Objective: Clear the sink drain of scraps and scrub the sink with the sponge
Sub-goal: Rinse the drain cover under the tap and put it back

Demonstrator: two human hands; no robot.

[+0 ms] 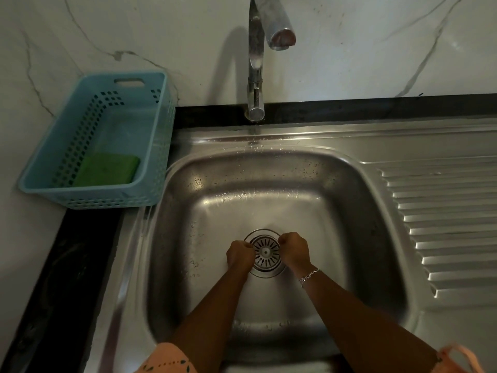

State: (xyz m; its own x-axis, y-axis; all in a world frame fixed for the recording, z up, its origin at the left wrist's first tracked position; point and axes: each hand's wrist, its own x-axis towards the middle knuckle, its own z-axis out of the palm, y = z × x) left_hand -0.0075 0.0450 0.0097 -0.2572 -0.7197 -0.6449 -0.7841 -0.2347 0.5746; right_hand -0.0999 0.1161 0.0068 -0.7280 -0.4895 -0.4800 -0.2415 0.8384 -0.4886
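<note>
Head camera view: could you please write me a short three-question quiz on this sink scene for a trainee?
1. True or false: the green sponge lies inside the blue basket.
2. Where are the left hand and the right hand? A: raised in the air, touching nothing. B: on either side of the drain strainer, fingers curled at its rim. C: inside the blue basket.
3. Fill in: the bracelet is on the ____ wrist.
Key: 1 true; 2 B; 3 right.
</note>
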